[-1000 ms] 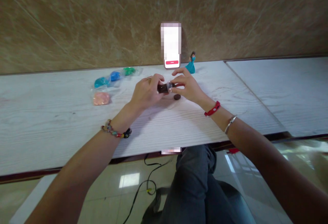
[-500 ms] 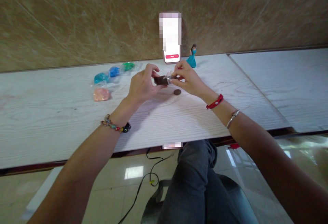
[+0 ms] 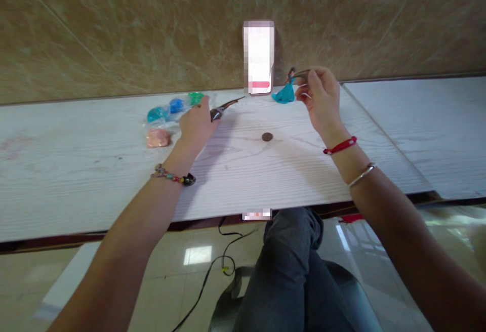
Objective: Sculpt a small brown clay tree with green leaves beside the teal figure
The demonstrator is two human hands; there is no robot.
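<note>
My left hand (image 3: 195,123) is closed on a lump of brown clay (image 3: 216,113), from which a thin drawn-out strand points right. My right hand (image 3: 321,94) is raised at the back of the table. It pinches a small strip of brown clay (image 3: 301,73) right beside the head of a small teal-dressed figurine (image 3: 284,92). A flat brown clay disc (image 3: 267,136) lies on the white table (image 3: 246,170) between my hands, touched by neither.
A phone (image 3: 258,57) leans upright on the marbled wall behind the figurine. Bagged clay lumps lie at the left: teal (image 3: 155,114), blue (image 3: 175,104), green (image 3: 195,97) and peach (image 3: 157,137). A second tabletop (image 3: 417,119) adjoins on the right. A cable lies on the floor below.
My hands have drawn apart, splitting the brown clay. The left went left towards the bags with the lump. The right rose to the figurine with a small piece.
</note>
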